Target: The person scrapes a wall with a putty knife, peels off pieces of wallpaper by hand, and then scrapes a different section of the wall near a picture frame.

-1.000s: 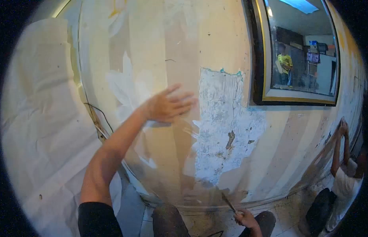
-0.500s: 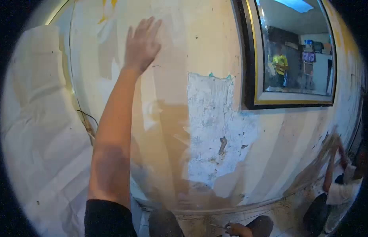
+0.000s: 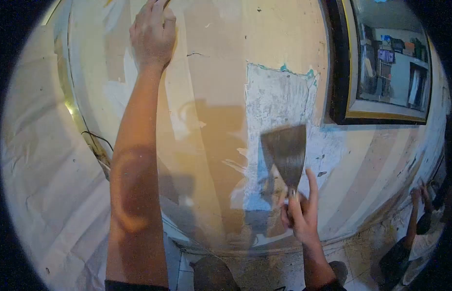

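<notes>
My left hand [image 3: 152,40] lies against the striped wall [image 3: 216,53] high up on the left, fingers stretched upward and cut off in part by the top edge of the view. In my right hand [image 3: 303,218] is a wide scraper [image 3: 289,153], its metal blade pointing up and the index finger raised beside the handle. The blade overlaps a bare white patch [image 3: 279,89] where the wall covering is gone, with ragged bluish-green edges along its top. My right hand's grip hides most of the handle.
A black and gold framed mirror [image 3: 340,92] hangs at the upper right. Creased pale sheeting [image 3: 41,160] covers the left side, near a thin dark wire [image 3: 100,137]. Another person [image 3: 422,233] crouches at the far right, hands near the wall. Debris lies on the tiled floor [image 3: 352,252].
My right hand has come up from low near the floor, bringing the scraper in front of the white patch. My left hand sits higher and further left in view.
</notes>
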The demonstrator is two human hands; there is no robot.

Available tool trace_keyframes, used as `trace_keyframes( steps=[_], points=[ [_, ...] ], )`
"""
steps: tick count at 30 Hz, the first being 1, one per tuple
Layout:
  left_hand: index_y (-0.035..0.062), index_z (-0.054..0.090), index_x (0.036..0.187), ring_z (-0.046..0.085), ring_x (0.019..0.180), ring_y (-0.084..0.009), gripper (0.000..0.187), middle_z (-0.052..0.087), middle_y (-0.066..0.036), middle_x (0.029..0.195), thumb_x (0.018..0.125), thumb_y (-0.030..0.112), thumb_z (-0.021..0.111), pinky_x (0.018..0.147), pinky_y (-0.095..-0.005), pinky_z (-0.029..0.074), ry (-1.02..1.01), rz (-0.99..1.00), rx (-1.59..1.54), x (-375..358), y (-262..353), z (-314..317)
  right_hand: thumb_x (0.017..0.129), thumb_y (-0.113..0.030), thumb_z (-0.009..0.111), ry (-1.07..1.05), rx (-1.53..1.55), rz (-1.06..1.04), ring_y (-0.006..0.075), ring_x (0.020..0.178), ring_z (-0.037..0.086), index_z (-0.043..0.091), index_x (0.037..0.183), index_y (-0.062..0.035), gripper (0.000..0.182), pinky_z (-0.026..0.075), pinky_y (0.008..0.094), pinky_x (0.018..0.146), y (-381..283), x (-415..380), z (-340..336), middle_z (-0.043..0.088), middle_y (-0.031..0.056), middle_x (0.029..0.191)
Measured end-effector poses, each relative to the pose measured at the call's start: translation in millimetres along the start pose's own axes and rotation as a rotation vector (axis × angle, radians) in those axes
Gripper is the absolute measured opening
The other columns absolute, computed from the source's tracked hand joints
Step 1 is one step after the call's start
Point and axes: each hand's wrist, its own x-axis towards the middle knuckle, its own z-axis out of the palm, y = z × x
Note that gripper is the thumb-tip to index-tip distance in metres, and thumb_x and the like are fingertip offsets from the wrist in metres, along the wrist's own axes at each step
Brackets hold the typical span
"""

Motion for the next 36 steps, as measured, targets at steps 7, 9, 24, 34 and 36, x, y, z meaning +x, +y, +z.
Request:
trace_keyframes(
  steps=[7,9,24,34,36],
  points=[
    [0.0030,0.056,0.116,0.048,0.118,-0.0321,0.033,0.054,-0.017,0.124,0.088,0.015,0.043,0.099,-0.0417,0.035,0.009,-0.044,-0.026,0.4,-0.8,-1.2,0.100,-0.018,0.040,-0.146,0.251,0.002,0.0053,0.043,0.038,0.046,0.116,-0.0054,0.022,0.027,0.0202,0.036,-20.8,61.4,35.5,0.045,0.0011,0.071],
    [0.0034,0.056,0.116,0.048,0.118,-0.0320,0.033,0.055,-0.016,0.124,0.088,0.015,0.044,0.099,-0.0415,0.036,0.007,-0.059,-0.025,-0.3,1.2,-3.9,0.100,-0.018,0.039,-0.119,0.309,0.001,0.0053,0.042,0.037,0.048,0.110,-0.0051,0.018,0.026,0.0206,0.035,-24.8,57.3,44.9,0.044,0.0007,0.070],
    [0.0049,0.058,0.114,0.049,0.117,-0.0310,0.035,0.055,-0.015,0.124,0.084,0.017,0.047,0.097,-0.0418,0.037,0.031,-0.066,-0.036,-5.9,-1.9,-8.3,0.100,-0.019,0.040,0.077,0.248,0.057,0.0027,0.040,0.023,0.044,0.095,-0.0099,0.011,0.019,0.0185,0.032,-36.7,36.1,58.5,0.034,-0.0020,0.065],
    [0.0053,0.059,0.113,0.050,0.115,-0.0307,0.035,0.054,-0.015,0.124,0.080,0.015,0.050,0.095,-0.0420,0.038,0.049,-0.062,-0.021,-6.3,-4.0,-5.2,0.099,-0.024,0.044,0.073,0.259,0.016,0.0026,0.037,0.024,0.047,0.101,-0.0105,0.014,0.018,0.0189,0.030,-59.7,61.3,83.6,0.039,-0.0013,0.067],
    [0.0055,0.059,0.112,0.050,0.115,-0.0307,0.034,0.055,-0.015,0.124,0.080,0.015,0.050,0.095,-0.0417,0.038,0.060,-0.057,-0.042,-5.6,-4.4,-5.1,0.099,-0.025,0.045,0.130,0.245,0.070,0.0025,0.037,0.024,0.047,0.102,-0.0104,0.015,0.018,0.0188,0.030,-54.2,51.4,81.0,0.040,-0.0012,0.067]
  ],
)
